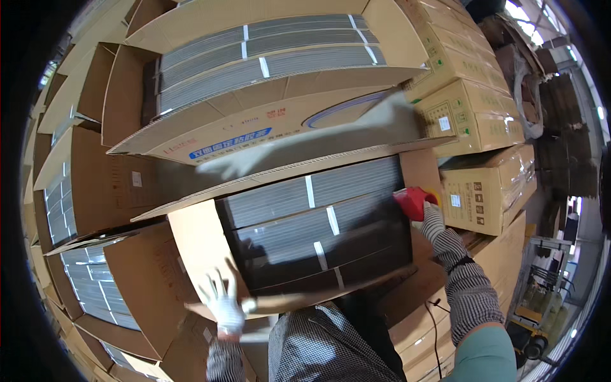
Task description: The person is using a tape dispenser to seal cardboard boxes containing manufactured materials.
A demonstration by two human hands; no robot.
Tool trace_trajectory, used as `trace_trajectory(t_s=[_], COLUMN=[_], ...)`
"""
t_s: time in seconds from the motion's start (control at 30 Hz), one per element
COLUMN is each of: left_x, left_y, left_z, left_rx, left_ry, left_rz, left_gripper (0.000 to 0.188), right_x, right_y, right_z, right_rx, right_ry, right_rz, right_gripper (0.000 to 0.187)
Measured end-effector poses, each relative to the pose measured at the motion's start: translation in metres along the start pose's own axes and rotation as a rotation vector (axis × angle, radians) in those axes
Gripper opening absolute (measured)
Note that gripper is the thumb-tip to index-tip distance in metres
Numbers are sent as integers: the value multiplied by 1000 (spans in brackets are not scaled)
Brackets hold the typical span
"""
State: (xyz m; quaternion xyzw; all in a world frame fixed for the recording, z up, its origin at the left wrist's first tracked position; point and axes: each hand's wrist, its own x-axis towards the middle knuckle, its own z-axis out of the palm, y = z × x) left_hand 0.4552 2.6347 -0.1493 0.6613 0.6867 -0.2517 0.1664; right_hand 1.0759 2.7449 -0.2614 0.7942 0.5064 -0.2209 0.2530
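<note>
In front of me stands an open cardboard box (pixel 419 167), packed with rows of dark grey, thin-edged stacks (pixel 273 207) bound by white bands. My left hand (pixel 224 305), in a white glove, lies with fingers spread on the pale left flap (pixel 198 245) of this box. At the box's right end, my gloved right hand (pixel 433 219) is closed round a red tape dispenser (pixel 415 202) with a bit of yellow at its edge. The handle is hidden by the fingers. The front flap hangs toward my body.
Another open box (pixel 254 118) with similar banded stacks stands just beyond. More open boxes (pixel 137 280) line the left side. Closed, taped cartons (pixel 477 118) are piled on the right. A dark cord (pixel 435 331) hangs near my right arm; a metal trolley (pixel 541 280) stands farther right.
</note>
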Motion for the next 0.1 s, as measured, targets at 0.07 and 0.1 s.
trace_trajectory(t_s=[0.07,0.1], left_x=[71,106], left_y=[17,28], left_z=[40,61], left_rx=[-245,-303], left_ry=[145,230], left_rz=[-79,84], left_gripper=[116,113], right_x=[-19,-14], right_y=[-1,-3], right_z=[-30,-29], right_rx=[320,324], right_ry=[267,279], right_rz=[-516,-513], right_gripper=[76,76])
